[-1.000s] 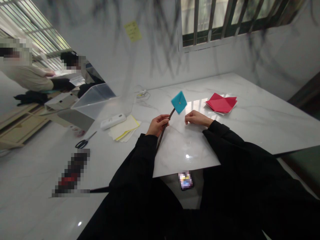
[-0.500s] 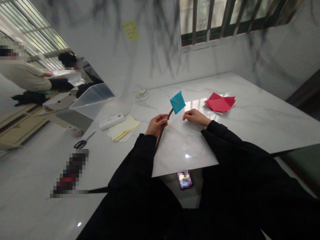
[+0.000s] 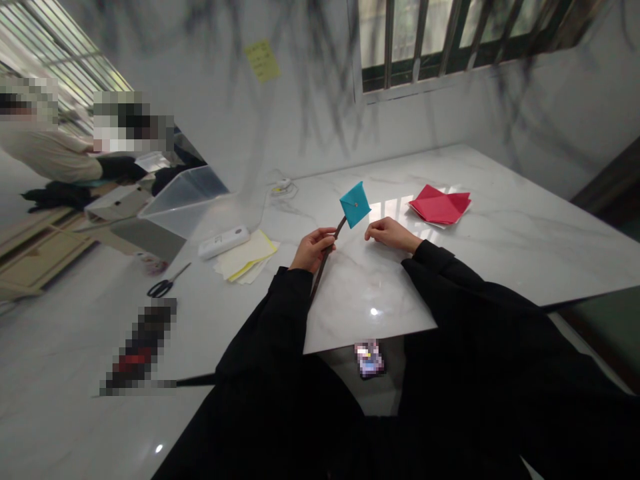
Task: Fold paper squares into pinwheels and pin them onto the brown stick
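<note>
My left hand (image 3: 315,249) pinches a thin brown stick between thumb and fingers, a little below its top. On the upper end of this stick sits a flat, folded square of blue paper (image 3: 355,204) with a small dot at its centre, like a paper pinwheel. The stick leans up to the right, and its lower end passes behind my left sleeve. Just right of the blue square, my right hand (image 3: 393,235) is curled closed near the tabletop, apart from the paper, with nothing visible in it. Red folded paper (image 3: 441,205) lies beyond my right hand.
On the white marbled table (image 3: 520,233) lie scissors (image 3: 169,283), cream and yellow paper sheets (image 3: 250,257), a long white device (image 3: 224,243) and a white cable (image 3: 283,188). A blurred dark object (image 3: 140,347) is at left. Two people sit beyond a clear plastic bin (image 3: 187,200).
</note>
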A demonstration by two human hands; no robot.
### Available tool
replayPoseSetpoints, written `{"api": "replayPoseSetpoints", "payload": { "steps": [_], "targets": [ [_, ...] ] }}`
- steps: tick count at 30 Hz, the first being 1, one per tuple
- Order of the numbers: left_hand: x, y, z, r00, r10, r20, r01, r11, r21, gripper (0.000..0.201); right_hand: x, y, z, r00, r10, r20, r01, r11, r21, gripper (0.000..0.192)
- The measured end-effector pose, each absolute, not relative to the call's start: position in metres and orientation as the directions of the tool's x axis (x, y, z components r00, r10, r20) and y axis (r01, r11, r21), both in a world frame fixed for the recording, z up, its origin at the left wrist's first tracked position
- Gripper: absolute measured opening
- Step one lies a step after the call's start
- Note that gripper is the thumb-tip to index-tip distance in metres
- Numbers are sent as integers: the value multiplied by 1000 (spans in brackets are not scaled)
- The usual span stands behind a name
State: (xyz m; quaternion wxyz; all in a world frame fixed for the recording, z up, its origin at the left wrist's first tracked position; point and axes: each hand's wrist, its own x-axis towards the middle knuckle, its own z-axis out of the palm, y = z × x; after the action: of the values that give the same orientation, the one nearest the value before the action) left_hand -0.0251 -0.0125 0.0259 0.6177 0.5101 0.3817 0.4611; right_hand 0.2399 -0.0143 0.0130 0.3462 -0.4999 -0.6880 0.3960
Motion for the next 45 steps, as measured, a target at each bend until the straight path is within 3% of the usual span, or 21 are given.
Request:
{"api": "replayPoseSetpoints", "payload": {
  "steps": [17,20,23,26,28,31,34,36,45],
  "targets": [
    [-25,-12,26,277,961,-2,-179,53,982,47,240,-13,11,-247,963,109,409,206,-889,29],
    [-25,-12,27,273,962,-5,-185,57,981,47,242,-12,11,-45,982,185,450,186,-874,31],
    [-24,-14,28,281,960,-1,-192,57,980,47,246,-10,10,242,947,212,444,86,-892,55],
    [-24,-15,29,301,954,3,-191,57,980,47,248,-10,10,329,916,229,426,73,-902,73],
    [-25,-14,28,314,949,3,-185,58,981,47,248,-12,12,313,903,295,458,128,-880,74],
    [-25,-14,27,324,946,8,-177,53,983,46,248,-15,17,208,916,342,539,184,-822,58],
    [-25,-13,26,319,948,11,-184,50,982,47,247,-16,21,-75,978,193,618,197,-761,28],
    [-25,-12,25,314,949,8,-185,53,981,47,246,-16,22,-200,973,113,627,216,-749,24],
    [-25,-13,27,306,952,-4,-179,62,982,48,244,-14,15,-165,977,136,577,207,-790,29]
  ]
}}
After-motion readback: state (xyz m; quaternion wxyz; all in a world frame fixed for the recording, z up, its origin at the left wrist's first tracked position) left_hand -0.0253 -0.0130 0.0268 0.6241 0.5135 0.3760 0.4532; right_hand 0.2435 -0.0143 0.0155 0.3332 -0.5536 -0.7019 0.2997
